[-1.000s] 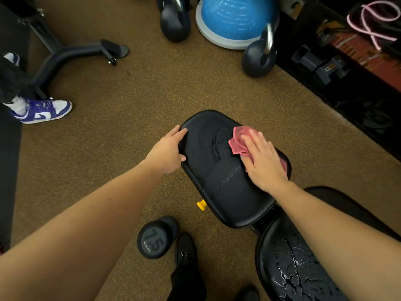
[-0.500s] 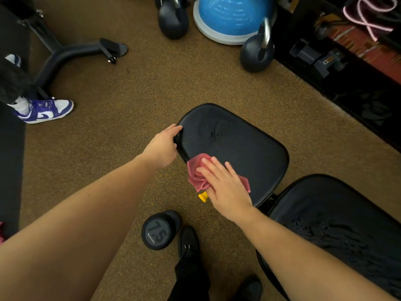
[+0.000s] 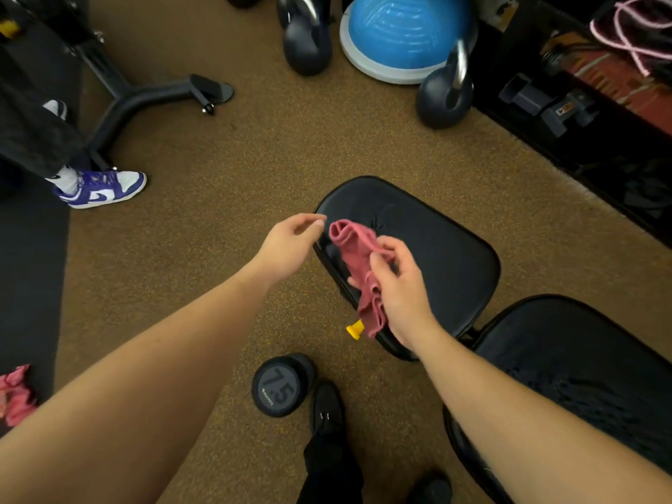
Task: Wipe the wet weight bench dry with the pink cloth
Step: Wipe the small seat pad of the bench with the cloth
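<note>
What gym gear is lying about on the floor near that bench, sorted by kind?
Kettlebells: 2, one left of the blue dome and one at its right edge.
Blue balance dome: 1.
Dumbbell marked 7.5: 1.
Total: 4. Gear on the dark rack at right is too shadowed to count.

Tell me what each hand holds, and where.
Right hand grips the pink cloth near its middle, ends hanging loose. Left hand holds nothing.
</note>
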The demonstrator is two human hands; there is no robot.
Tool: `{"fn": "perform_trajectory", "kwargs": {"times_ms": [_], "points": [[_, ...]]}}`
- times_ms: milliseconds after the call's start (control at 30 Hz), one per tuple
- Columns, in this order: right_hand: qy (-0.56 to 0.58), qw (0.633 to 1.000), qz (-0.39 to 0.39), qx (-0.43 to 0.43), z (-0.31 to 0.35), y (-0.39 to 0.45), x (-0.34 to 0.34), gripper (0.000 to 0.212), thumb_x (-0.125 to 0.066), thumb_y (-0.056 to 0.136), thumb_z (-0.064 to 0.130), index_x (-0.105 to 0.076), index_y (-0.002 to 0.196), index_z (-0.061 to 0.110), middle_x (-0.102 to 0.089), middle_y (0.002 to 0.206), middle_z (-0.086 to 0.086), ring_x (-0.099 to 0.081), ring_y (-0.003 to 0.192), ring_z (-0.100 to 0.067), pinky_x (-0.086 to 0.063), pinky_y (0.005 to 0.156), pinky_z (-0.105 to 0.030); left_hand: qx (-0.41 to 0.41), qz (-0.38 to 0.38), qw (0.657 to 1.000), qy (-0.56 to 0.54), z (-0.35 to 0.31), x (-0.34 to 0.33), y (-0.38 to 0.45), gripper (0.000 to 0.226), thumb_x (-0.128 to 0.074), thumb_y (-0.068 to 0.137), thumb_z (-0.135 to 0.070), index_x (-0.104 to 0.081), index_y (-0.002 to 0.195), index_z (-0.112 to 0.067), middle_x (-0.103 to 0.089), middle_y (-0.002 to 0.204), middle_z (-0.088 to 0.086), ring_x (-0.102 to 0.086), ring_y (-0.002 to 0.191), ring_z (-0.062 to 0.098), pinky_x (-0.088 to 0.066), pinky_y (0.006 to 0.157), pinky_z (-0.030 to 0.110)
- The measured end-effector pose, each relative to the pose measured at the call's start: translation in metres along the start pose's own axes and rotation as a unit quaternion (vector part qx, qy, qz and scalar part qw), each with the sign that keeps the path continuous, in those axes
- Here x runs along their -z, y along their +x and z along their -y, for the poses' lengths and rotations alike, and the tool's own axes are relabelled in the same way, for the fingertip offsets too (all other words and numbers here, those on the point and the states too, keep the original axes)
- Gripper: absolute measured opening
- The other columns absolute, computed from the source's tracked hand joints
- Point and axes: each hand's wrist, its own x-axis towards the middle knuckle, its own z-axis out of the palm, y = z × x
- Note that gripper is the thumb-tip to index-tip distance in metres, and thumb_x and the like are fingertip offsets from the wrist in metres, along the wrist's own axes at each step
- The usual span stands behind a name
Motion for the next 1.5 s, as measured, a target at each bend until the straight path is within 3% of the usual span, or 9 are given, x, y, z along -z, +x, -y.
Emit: {"fn": "perform_trajectory", "kwargs": {"times_ms": [167,300,600,733,833,1000,1200,1333,1500], "points": [[0.071,0.996,-0.040,-0.019,0.044,0.040,-0.013,0.017,-0.054,0.104,0.018,-0.069,0.112,0.021,-0.076,0.107,0.001,-0.072,0.102,-0.014,-0.057,0.089,-0.030,0.043,0.135,0.967,-0.210,-0.024,-0.018,-0.008,0.059,-0.049,0.093,-0.066,-0.058,0.136,-0.027,-0.068,0.129,-0.001,-0.062,0.123,0.019,-0.046,0.107,0.042],[0.043,0.989,-0.144,0.008,0.062,0.064,-0.016,0.021,-0.065,0.097,0.012,-0.073,0.099,0.032,-0.076,0.102,0.006,-0.073,0.096,-0.008,-0.059,0.088,-0.029,0.003,0.061,0.963,-0.263,-0.039,-0.018,0.001,0.031,-0.058,0.101,-0.030,-0.062,0.127,-0.012,-0.073,0.118,0.005,-0.069,0.111,0.021,-0.054,0.097,0.043],[-0.049,0.997,-0.065,-0.005,0.088,0.105,0.008,0.020,-0.063,0.099,0.018,-0.070,0.115,0.028,-0.071,0.110,0.003,-0.071,0.099,-0.013,-0.061,0.081,-0.032,0.052,0.026,0.943,-0.327,-0.070,0.008,0.042,0.051,-0.060,0.095,-0.048,-0.051,0.138,-0.023,-0.065,0.131,0.008,-0.066,0.116,0.027,-0.048,0.104,0.053],[-0.239,0.964,-0.119,0.007,0.078,0.116,0.061,0.018,-0.057,0.100,0.027,-0.073,0.107,0.032,-0.068,0.106,0.015,-0.066,0.101,-0.009,-0.054,0.088,-0.030,-0.032,0.005,0.986,-0.164,-0.102,0.017,0.071,0.012,-0.042,0.105,-0.042,-0.050,0.113,-0.047,-0.062,0.115,-0.005,-0.065,0.106,0.013,-0.052,0.100,0.038],[-0.442,0.894,-0.076,-0.014,0.051,0.114,0.106,0.023,-0.051,0.103,0.033,-0.069,0.118,0.033,-0.064,0.116,0.007,-0.059,0.116,-0.018,-0.042,0.094,-0.028,-0.108,0.050,0.993,0.004,-0.119,-0.003,0.086,0.018,-0.034,0.108,-0.034,-0.052,0.107,-0.039,-0.062,0.101,-0.007,-0.062,0.091,0.006,-0.049,0.084,0.026],[-0.521,0.852,0.021,-0.049,0.011,0.102,0.138,0.041,-0.042,0.105,0.034,-0.042,0.145,0.045,-0.039,0.156,0.009,-0.036,0.141,-0.024,-0.026,0.118,-0.051,-0.106,0.234,0.884,0.391,-0.075,-0.067,0.103,0.043,-0.018,0.106,-0.048,-0.051,0.134,-0.049,-0.030,0.159,-0.017,-0.013,0.152,0.018,-0.008,0.120,0.050],[-0.518,0.855,0.007,-0.015,-0.004,0.101,0.146,0.054,-0.042,0.101,0.019,-0.039,0.147,0.045,-0.035,0.158,0.015,-0.028,0.147,-0.017,-0.015,0.121,-0.047,-0.293,0.140,0.778,0.538,-0.038,-0.093,0.107,0.044,-0.035,0.100,-0.058,-0.042,0.138,-0.038,-0.019,0.163,-0.005,-0.009,0.149,0.038,-0.006,0.118,0.063],[-0.520,0.854,0.001,-0.016,-0.005,0.100,0.145,0.056,-0.043,0.100,0.019,-0.037,0.148,0.047,-0.032,0.160,0.015,-0.025,0.148,-0.016,-0.013,0.122,-0.047,-0.305,0.131,0.756,0.564,-0.018,-0.098,0.100,0.069,-0.017,0.094,-0.075,0.001,0.156,-0.049,0.006,0.168,-0.010,0.016,0.152,0.033,0.010,0.117,0.065],[-0.542,0.840,0.011,-0.030,-0.001,0.095,0.144,0.055,-0.040,0.104,0.022,-0.030,0.152,0.048,-0.024,0.164,0.013,-0.017,0.151,-0.015,-0.008,0.122,-0.043,-0.294,0.123,0.780,0.539,-0.009,-0.079,0.098,0.054,-0.015,0.105,-0.054,-0.003,0.157,-0.044,0.002,0.167,-0.016,0.015,0.153,0.024,0.013,0.122,0.049]]}}
